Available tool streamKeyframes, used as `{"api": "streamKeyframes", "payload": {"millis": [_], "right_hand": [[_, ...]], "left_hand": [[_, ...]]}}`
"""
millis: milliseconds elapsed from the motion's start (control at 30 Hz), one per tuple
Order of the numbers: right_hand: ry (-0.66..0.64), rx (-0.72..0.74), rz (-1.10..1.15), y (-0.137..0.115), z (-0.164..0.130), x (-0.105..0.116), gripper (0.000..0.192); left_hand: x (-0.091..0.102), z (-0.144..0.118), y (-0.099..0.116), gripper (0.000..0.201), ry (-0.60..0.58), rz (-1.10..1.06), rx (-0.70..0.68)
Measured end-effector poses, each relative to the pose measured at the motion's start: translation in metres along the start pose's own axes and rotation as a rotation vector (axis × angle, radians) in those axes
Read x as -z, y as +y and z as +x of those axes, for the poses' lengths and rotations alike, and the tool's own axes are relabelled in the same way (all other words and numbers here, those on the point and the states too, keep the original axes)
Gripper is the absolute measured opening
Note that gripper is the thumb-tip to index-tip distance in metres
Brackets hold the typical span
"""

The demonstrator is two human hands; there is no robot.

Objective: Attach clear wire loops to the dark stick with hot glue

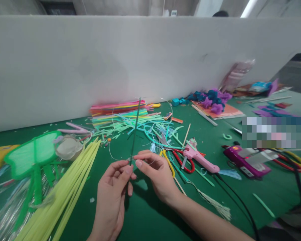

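Observation:
My left hand [112, 194] is closed in a pinch around the lower end of a thin dark green stick [136, 129], which stands nearly upright. Close beside it, the thumb and forefinger of my right hand [158, 172] come together at the stick's base, on a thin clear wire [109, 147]. This wire curves out in a wide loop on both sides of the stick; exactly how it meets the stick is hidden by my fingertips. Beyond my right hand lie scissors with yellow handles [171, 164], scissors with red handles [189, 164] and a pink glue gun [202, 159].
Yellow-green pipe cleaners [72, 180] and a green fuzzy shape [32, 154] lie left. Colourful pipe cleaners [115, 107] are stacked by the white partition [102, 60]. Rightward are a purple device [248, 162], purple and blue fuzzy flowers [213, 100], and a black cord [238, 201].

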State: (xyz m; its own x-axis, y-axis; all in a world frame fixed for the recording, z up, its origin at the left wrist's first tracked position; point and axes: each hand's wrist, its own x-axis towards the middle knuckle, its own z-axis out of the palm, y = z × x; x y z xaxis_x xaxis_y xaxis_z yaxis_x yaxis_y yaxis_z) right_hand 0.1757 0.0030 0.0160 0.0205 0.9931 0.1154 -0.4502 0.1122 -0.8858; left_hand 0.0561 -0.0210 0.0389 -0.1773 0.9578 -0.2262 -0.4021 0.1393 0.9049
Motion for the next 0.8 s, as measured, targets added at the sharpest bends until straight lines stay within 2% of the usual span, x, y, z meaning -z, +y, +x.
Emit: {"api": "streamKeyframes", "payload": {"millis": [433,633,800], "right_hand": [[-0.016,-0.092,0.088,0.0004,-0.0005,0.0002,0.016],[-0.014,-0.066,0.112,0.0012,-0.0001,0.0004,0.008],[-0.004,-0.099,0.146,0.0013,-0.0011,-0.0002,0.012]], "left_hand": [[0.0001,-0.0005,0.0000,0.032,0.002,-0.005,0.005],[0.0007,-0.0013,-0.0003,0.032,-0.013,0.013,-0.009],[0.0021,-0.0007,-0.0034,0.033,-0.017,0.011,-0.012]]}}
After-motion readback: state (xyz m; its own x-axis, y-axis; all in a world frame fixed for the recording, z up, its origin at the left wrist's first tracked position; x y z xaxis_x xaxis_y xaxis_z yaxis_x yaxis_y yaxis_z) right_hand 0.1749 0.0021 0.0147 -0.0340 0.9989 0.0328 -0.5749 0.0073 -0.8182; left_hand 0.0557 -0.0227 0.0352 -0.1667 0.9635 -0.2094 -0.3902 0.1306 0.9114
